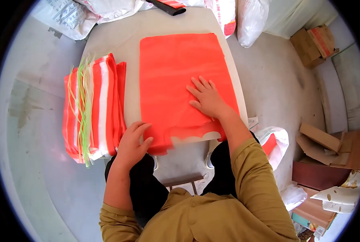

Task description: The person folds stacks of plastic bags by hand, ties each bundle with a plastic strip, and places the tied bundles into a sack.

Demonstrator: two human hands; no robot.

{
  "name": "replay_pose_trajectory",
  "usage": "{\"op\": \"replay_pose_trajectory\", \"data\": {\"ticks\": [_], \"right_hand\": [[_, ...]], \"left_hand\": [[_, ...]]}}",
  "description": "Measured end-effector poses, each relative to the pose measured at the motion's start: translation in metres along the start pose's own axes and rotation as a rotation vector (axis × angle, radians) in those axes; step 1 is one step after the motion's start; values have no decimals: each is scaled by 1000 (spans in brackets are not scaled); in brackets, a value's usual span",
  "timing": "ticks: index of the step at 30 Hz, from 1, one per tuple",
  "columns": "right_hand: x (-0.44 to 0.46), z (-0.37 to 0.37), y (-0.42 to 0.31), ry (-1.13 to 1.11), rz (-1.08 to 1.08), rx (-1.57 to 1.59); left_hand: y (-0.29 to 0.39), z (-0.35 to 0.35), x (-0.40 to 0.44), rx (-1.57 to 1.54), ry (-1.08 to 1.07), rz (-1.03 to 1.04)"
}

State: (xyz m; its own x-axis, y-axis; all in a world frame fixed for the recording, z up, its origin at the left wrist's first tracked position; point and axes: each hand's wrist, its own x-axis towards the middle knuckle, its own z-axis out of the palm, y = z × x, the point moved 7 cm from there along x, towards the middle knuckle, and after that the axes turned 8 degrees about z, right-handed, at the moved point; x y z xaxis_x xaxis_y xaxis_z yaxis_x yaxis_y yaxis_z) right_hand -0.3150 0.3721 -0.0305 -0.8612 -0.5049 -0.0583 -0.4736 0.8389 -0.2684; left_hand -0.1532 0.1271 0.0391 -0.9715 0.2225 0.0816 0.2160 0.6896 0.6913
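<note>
A flat red fabric sheet or stack (176, 76) lies on the pale table (119, 32) in front of me; its near edge is uneven and partly lifted or blurred. My right hand (206, 98) rests on the fabric's right side with its fingers spread. At the near left corner is my left hand (136, 142), thumb and fingers apart, its fingertips by the fabric's edge. To the left stands a folded pile of red and white striped material (103, 101), with green and clear strips (84, 113) draped over it.
White printed sacks (69, 18) and a dark roll-shaped object (168, 7) are at the far edge. Cardboard boxes (309, 46) sit on the floor at the right, with an open carton (323, 145) nearer. A white bag with red material (278, 145) is beside my right leg.
</note>
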Motion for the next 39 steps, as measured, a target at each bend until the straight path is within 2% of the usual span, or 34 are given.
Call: {"op": "replay_pose_trajectory", "data": {"ticks": [4,10,13,16,19,25,28,31,34,39], "right_hand": [[7,-7,2,19,13,-5],[13,-9,11,180,119,-72],[1,-26,-17,72,42,-69],[-19,-22,-43,-187,-193,32],[-27,-3,-32,-23,-248,89],[-26,-29,-30,-87,-214,235],[-46,-48,-38,-159,-266,98],[-61,-32,-25,-155,-227,44],[-62,-19,-21,-121,-263,123],[-63,-19,-21,120,-383,161]], "left_hand": [[2,9,1,80,-60,41],[-1,21,3,185,-146,25],[-3,23,4,223,-163,-6],[-5,24,5,285,-149,-48],[-3,22,8,273,-106,-106],[1,27,16,382,14,-82],[11,30,21,470,86,-27],[21,37,27,412,75,13],[26,43,30,385,13,46],[36,52,32,409,-18,121]]}}
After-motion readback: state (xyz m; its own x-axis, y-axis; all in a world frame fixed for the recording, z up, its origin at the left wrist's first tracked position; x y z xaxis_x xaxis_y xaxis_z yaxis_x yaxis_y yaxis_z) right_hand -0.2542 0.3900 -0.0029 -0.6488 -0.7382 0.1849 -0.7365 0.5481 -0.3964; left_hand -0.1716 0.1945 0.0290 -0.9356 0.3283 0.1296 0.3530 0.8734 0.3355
